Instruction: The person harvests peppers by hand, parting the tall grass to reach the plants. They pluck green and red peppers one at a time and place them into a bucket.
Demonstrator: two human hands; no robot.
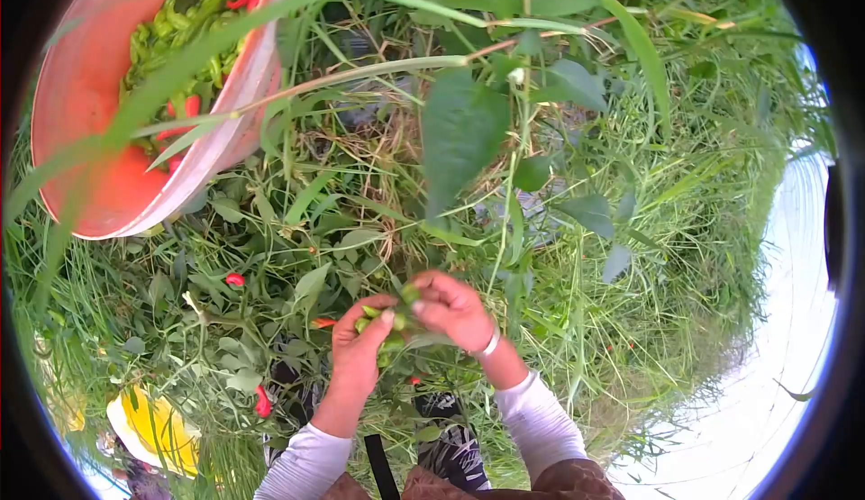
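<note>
My left hand (359, 345) is closed around several green chili peppers (368, 318), thumb pressed over them. Just to its right, my right hand (458, 313) has its fingers curled in a pinch on a green pepper (411, 294), slightly blurred. The two hands nearly meet above the leafy plants. Red chilies hang or lie among the leaves nearby: one (262, 401) lower left of my left hand, another (235, 279) farther up and left, and an orange-red one (323, 323) right beside the left hand.
A large red-and-white bucket (77, 131) stands at upper left, tilted in view, with green and red chilies (185, 36) inside. Tall grass blades and a broad leaf (464, 131) cross close to the camera. A yellow-and-white container (162, 430) sits at lower left.
</note>
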